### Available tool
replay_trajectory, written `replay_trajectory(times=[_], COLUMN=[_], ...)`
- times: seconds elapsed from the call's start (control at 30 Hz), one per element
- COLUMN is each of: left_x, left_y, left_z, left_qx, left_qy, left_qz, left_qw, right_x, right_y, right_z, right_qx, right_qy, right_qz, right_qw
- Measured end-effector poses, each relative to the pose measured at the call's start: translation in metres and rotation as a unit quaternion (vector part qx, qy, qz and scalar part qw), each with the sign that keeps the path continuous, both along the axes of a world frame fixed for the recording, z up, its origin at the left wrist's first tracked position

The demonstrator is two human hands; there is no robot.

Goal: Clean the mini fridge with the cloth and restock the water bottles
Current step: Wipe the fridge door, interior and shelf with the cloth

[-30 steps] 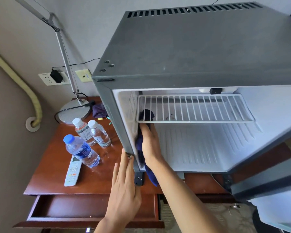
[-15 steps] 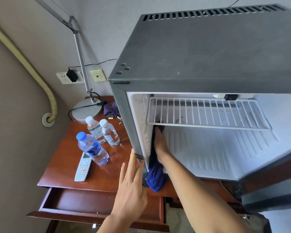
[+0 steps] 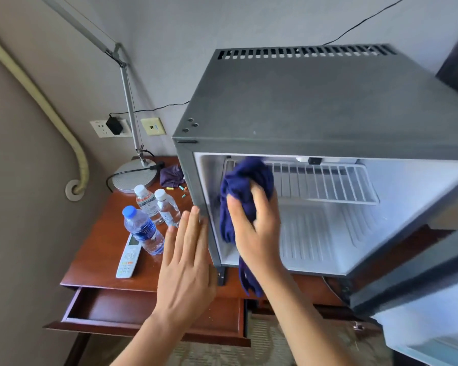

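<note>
Our right hand point(image 3: 259, 228) grips the bunched navy cloth point(image 3: 245, 180) at frame centre, before the open mini fridge point(image 3: 315, 107); our left hand point(image 3: 188, 262), fingers straight, touches its front edge.

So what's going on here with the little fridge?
A person is cleaning an open mini fridge that stands on a wooden table. The right hand grips a dark blue cloth at the fridge's opening, near the left inner wall. The left hand is flat, fingers straight, at the fridge's front left edge. Three water bottles stand on the table beside a remote, not yet restocked; the shelf looks empty.
</note>
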State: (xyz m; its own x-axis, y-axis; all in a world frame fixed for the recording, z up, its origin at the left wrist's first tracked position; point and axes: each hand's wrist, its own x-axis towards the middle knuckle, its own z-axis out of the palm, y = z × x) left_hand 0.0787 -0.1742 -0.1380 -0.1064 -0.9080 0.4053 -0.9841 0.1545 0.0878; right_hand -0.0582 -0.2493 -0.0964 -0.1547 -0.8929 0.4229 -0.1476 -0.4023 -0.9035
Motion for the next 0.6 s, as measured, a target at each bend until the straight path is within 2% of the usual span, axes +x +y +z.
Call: replay_trajectory(times=[0.03, 0.17, 0.3, 0.37, 0.47, 0.53, 0.6], left_x=[0.000, 0.005, 0.008, 0.007, 0.004, 0.001, -0.004], left_y=[-0.003, -0.012, -0.013, -0.013, -0.016, -0.018, -0.016], left_z=[0.005, 0.011, 0.010, 0.009, 0.004, 0.001, -0.001], left_qx=[-0.001, 0.005, -0.008, -0.005, 0.001, -0.013, -0.033], left_qy=[-0.029, -0.088, -0.100, -0.104, -0.087, -0.082, -0.073], left_qz=[0.007, 0.019, 0.011, 0.009, 0.006, 0.009, 0.020], left_qw=[1.000, 0.996, 0.995, 0.995, 0.996, 0.997, 0.997], right_x=[0.012, 0.057, 0.056, 0.056, 0.047, 0.029, 0.004], right_y=[-0.016, -0.067, -0.107, -0.092, -0.044, -0.024, -0.021], right_z=[0.008, 0.029, 0.033, 0.036, 0.018, 0.002, -0.011], right_qx=[-0.006, 0.097, 0.170, 0.140, 0.035, -0.016, -0.054], right_qy=[-0.001, -0.121, -0.071, -0.053, -0.014, 0.075, 0.200], right_qz=[0.001, 0.036, -0.010, -0.004, 0.010, 0.015, 0.017], right_qw=[1.000, 0.987, 0.983, 0.989, 0.999, 0.997, 0.978])
